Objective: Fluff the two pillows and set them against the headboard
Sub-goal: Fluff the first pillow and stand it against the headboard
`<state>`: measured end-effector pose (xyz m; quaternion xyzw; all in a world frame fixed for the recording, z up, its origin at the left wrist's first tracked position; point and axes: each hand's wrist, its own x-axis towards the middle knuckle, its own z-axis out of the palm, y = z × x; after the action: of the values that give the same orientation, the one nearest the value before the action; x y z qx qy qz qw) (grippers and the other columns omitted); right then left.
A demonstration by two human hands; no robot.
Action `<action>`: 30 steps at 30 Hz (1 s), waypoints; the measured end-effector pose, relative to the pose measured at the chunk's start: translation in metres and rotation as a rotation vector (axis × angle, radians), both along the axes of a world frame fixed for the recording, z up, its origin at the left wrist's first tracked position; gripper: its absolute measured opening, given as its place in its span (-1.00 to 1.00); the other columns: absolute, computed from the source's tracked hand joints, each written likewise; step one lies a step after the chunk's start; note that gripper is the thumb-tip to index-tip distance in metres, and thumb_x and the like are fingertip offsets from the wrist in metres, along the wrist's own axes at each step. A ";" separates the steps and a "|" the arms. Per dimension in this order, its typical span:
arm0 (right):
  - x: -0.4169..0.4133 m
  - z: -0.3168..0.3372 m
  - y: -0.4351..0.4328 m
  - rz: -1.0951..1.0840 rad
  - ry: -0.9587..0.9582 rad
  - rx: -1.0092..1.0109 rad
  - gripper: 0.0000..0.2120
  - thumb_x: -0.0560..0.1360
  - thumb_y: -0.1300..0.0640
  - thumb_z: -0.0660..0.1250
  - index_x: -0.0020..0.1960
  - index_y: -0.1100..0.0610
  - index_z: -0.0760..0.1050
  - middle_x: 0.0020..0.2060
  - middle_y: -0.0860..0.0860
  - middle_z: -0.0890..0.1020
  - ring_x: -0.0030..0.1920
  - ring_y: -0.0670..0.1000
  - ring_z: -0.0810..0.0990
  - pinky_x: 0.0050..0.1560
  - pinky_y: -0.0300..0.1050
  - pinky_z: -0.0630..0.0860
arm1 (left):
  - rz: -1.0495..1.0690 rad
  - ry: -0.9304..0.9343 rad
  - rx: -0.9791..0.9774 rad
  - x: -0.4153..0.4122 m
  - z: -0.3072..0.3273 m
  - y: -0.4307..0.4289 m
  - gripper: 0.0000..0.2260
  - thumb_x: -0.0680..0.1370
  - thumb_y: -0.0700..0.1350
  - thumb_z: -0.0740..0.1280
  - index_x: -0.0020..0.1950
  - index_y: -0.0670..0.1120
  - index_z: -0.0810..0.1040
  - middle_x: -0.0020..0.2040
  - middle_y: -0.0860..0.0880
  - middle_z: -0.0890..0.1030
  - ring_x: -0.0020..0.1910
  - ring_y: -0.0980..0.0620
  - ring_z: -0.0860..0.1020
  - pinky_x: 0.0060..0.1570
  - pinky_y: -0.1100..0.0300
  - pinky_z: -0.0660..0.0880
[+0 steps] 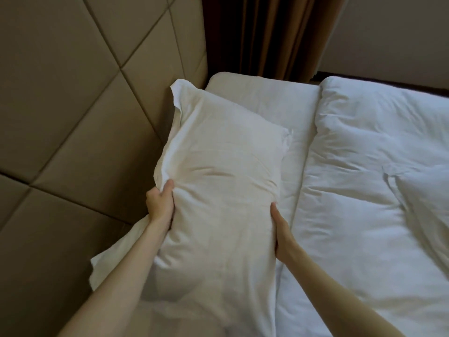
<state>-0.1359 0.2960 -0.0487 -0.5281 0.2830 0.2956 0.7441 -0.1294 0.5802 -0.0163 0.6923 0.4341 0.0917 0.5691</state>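
Observation:
A white pillow (218, 181) lies lengthwise beside the padded tan headboard (73, 122), its far corner touching it. My left hand (161, 203) pinches the pillow's left edge, bunching the case. Against the pillow's right side presses my right hand (281, 232), fingers wrapped on the edge. The pillow's near end hangs loose by my left forearm. A second pillow is not clearly told apart from the bedding; white fabric shows at the bottom (194, 317) under my arms.
The white sheet (274, 103) covers the mattress by the headboard. A rumpled white duvet (364, 190) fills the right half. A brown curtain (262, 35) hangs behind the bed's far side, with a beige wall (398, 32) to its right.

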 end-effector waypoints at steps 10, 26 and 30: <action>0.013 0.075 -0.041 0.066 -0.049 0.219 -0.62 0.56 -0.07 0.18 0.17 0.15 0.58 -0.06 0.10 0.74 -0.09 0.05 0.72 -0.01 -0.04 0.63 | 0.016 -0.378 -0.063 0.041 0.137 -0.068 -0.87 0.35 -0.16 0.44 -0.37 -0.08 0.52 -0.39 0.04 0.55 -0.55 0.28 0.51 -0.54 0.37 0.41; 0.118 0.129 -0.030 -0.072 -0.235 0.277 -0.73 0.57 0.05 0.21 0.05 0.20 0.59 -0.20 0.12 0.74 -0.22 0.09 0.73 -0.32 -0.13 0.61 | -0.210 -0.618 0.076 0.137 0.269 -0.107 -0.81 0.38 -0.11 0.46 -0.16 -0.20 0.56 -0.26 -0.16 0.51 -0.29 -0.05 0.48 -0.33 0.06 0.40; 0.181 0.131 -0.009 -0.076 -0.265 0.237 -0.75 0.58 0.05 0.19 0.02 0.16 0.58 -0.20 0.11 0.75 -0.23 0.07 0.73 -0.36 -0.15 0.61 | -0.240 -0.647 0.133 0.189 0.282 -0.096 -0.80 0.39 -0.10 0.46 -0.15 -0.21 0.56 -0.25 -0.16 0.52 -0.27 -0.05 0.49 -0.30 0.07 0.42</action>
<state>0.0450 0.2873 0.0825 -0.4598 0.1657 0.2265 0.8425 0.0597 0.4840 0.2657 0.7092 0.1397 0.2669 0.6375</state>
